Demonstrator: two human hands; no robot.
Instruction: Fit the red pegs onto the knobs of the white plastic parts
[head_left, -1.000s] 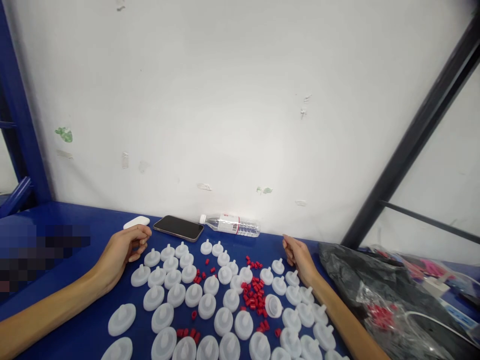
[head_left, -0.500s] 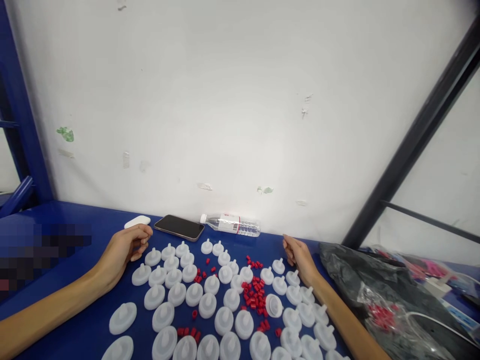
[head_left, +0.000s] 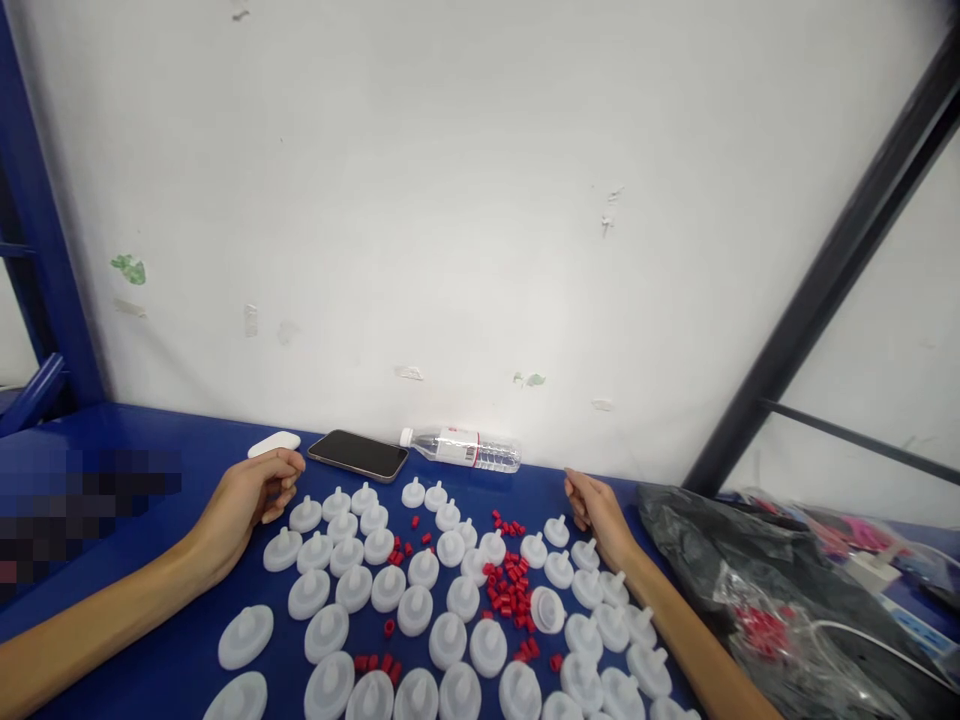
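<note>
My left hand (head_left: 244, 503) rests on its side on the blue table, fingers loosely curled and a little apart, with nothing seen in them. It lies just in front of a white rounded object (head_left: 274, 443) and left of the white caps. On the other side, my right hand (head_left: 598, 508) also rests on the table, relaxed and half curled, apparently holding nothing. Many white round plastic caps with short spouts (head_left: 415, 609) stand upright between my forearms. One white cap (head_left: 547, 610) lies turned over, its hollow side showing. Small red tubular pieces (head_left: 511, 590) are scattered among them.
Along the wall lie a dark-screened phone (head_left: 358, 455) and a clear water bottle (head_left: 461, 447) on its side. At the right are a black plastic bag (head_left: 697, 540) and a clear bag with red pieces (head_left: 765, 630). A dark slanted post (head_left: 817, 270) rises behind.
</note>
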